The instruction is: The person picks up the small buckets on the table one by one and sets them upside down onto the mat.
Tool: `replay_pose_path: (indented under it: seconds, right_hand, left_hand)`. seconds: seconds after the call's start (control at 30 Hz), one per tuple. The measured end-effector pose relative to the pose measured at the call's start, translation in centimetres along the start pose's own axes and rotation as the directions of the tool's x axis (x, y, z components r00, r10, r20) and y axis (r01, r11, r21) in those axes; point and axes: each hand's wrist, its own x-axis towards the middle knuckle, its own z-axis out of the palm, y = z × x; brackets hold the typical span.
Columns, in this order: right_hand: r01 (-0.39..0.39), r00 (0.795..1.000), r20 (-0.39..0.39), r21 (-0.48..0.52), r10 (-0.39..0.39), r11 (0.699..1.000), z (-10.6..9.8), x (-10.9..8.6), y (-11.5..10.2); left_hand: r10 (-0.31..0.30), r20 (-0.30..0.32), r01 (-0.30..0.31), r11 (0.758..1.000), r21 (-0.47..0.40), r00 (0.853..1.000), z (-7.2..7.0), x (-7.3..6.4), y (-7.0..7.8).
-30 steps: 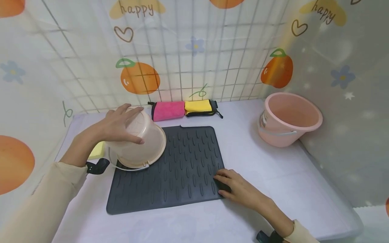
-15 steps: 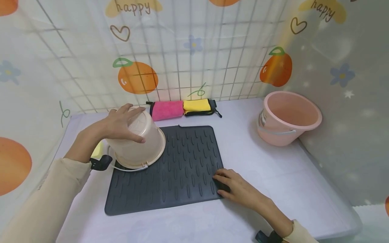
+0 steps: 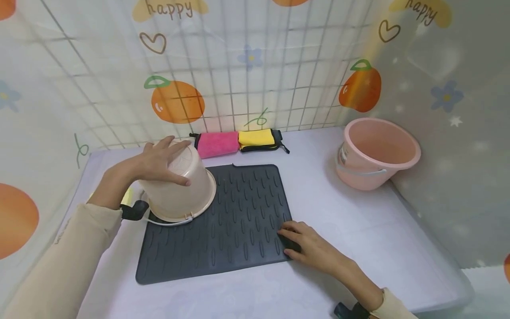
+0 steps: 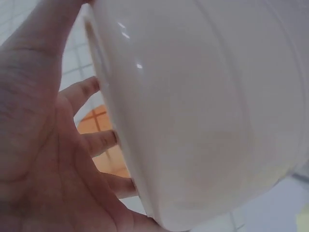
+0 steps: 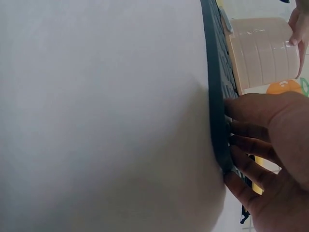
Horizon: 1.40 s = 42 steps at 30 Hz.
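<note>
A cream bucket (image 3: 171,195) stands upside down on the left part of a dark grey ribbed mat (image 3: 239,212). My left hand (image 3: 153,164) rests over its upturned base, fingers spread and thumb along the side. In the left wrist view, the fingertips touch the rounded edge of the base. My right hand (image 3: 307,243) lies at the mat's right edge near the front corner. Its fingertips rest on the mat in the right wrist view. The bucket's pale handle (image 3: 169,223) hangs down onto the mat. Part of the bucket is hidden behind the left hand.
Toward the back right stands a pink bucket (image 3: 376,153), upright, with a light handle. A folded pink cloth (image 3: 218,144) and a yellow cloth (image 3: 256,138) lie along the back wall. Something pale yellow (image 3: 127,197) shows behind the left wrist.
The head view has shifted slightly, so the scene sits a little more to the left. Both hands keep their places on the cream bucket and the mat.
</note>
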Motion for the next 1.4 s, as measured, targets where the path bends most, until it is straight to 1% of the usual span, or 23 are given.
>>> replay_pose_path:
  seconds: [0.1,0.17,0.2,0.27,0.33,0.43,0.5,0.57,0.7,0.77,0.83,0.87,0.9,0.97,1.0,1.1,1.17,1.2,1.23,1.33,1.4]
  right_hand:
    - [-0.004,1.000,0.004,0.012,0.004,1.000,0.1,0.0,0.0]
    - [-0.005,1.000,0.012,0.017,0.005,1.000,0.2,0.1,-0.1]
    - [-0.005,1.000,0.015,0.015,0.005,1.000,0.2,0.1,-0.1]
    - [-0.007,1.000,0.018,0.017,0.007,1.000,0.2,0.0,0.0]
    - [-0.008,1.000,0.011,0.021,0.008,1.000,0.1,0.0,0.0]
    - [-0.005,1.000,-0.006,0.026,0.005,1.000,-0.2,0.1,0.1]
    - [-0.001,1.000,-0.012,0.023,0.002,1.000,-0.3,0.2,0.1]
    - [0.003,1.000,-0.011,0.015,-0.003,1.000,-0.2,0.2,0.1]
    - [0.009,1.000,-0.012,0.005,-0.009,1.000,-0.1,0.2,0.1]
    - [0.010,1.000,-0.018,0.008,-0.009,1.000,0.0,0.1,0.1]
    - [0.008,1.000,-0.024,0.015,-0.007,1.000,0.0,0.1,0.0]
    - [0.009,1.000,-0.028,0.017,-0.008,1.000,0.1,0.1,0.0]
    - [0.010,0.999,-0.030,0.018,-0.009,1.000,0.2,0.0,0.0]
    - [0.012,0.999,-0.031,0.017,-0.011,1.000,0.1,0.0,-0.1]
    - [0.013,0.999,-0.033,0.015,-0.013,1.000,0.1,0.0,-0.1]
    - [0.016,0.999,-0.044,0.011,-0.015,1.000,0.2,-0.2,-0.1]
    - [0.015,0.999,-0.048,0.010,-0.014,1.000,0.3,-0.3,0.0]
    - [0.018,0.998,-0.052,0.009,-0.018,1.000,0.3,-0.3,0.0]
    - [0.021,0.998,-0.054,0.009,-0.020,1.000,0.3,-0.3,0.1]
    - [0.023,0.998,-0.056,0.010,-0.022,1.000,0.4,-0.2,0.1]
    - [0.021,0.998,-0.054,0.014,-0.020,1.000,0.4,-0.2,0.1]
  left_hand:
    - [-0.026,-0.048,0.025,0.999,-0.036,0.998,-0.1,-0.5,0.1]
    - [-0.046,-0.114,0.040,0.997,-0.059,0.992,-0.2,-1.3,0.4]
    - [-0.055,-0.153,0.046,0.997,-0.064,0.987,-0.1,-1.7,0.6]
    - [-0.051,-0.243,0.036,0.997,-0.069,0.969,0.1,-2.7,1.1]
    - [-0.030,-0.345,0.002,0.997,-0.083,0.938,0.5,-3.6,1.6]
    - [-0.015,-0.477,-0.055,0.989,-0.134,0.879,1.4,-4.9,2.4]
    - [-0.021,-0.541,-0.085,0.982,-0.169,0.841,2.0,-5.7,2.9]
    - [-0.031,-0.591,-0.100,0.977,-0.187,0.806,2.8,-6.5,3.6]
    - [-0.027,-0.662,-0.140,0.970,-0.198,0.749,4.9,-7.4,4.7]
    - [-0.024,-0.684,-0.160,0.966,-0.205,0.729,5.9,-7.7,5.2]
    - [-0.020,-0.697,-0.183,0.959,-0.216,0.717,6.8,-7.8,5.6]
    - [-0.019,-0.700,-0.194,0.955,-0.223,0.714,7.3,-7.9,5.8]
    - [-0.022,-0.698,-0.201,0.951,-0.236,0.716,7.7,-7.9,6.0]
    - [-0.020,-0.695,-0.219,0.942,-0.254,0.719,8.6,-8.0,6.3]
    - [-0.024,-0.690,-0.221,0.939,-0.264,0.724,9.0,-8.1,6.5]
    - [-0.041,-0.661,-0.213,0.930,-0.300,0.749,10.4,-8.1,7.0]
    - [-0.056,-0.643,-0.202,0.926,-0.320,0.764,11.4,-8.0,7.3]
    - [-0.071,-0.630,-0.191,0.921,-0.339,0.774,11.9,-8.1,7.5]
    - [-0.078,-0.621,-0.194,0.913,-0.358,0.780,12.4,-8.1,7.7]
    - [-0.082,-0.603,-0.204,0.897,-0.392,0.794,13.9,-8.0,8.3]
    - [-0.073,-0.595,-0.224,0.884,-0.410,0.801,14.9,-7.9,8.7]
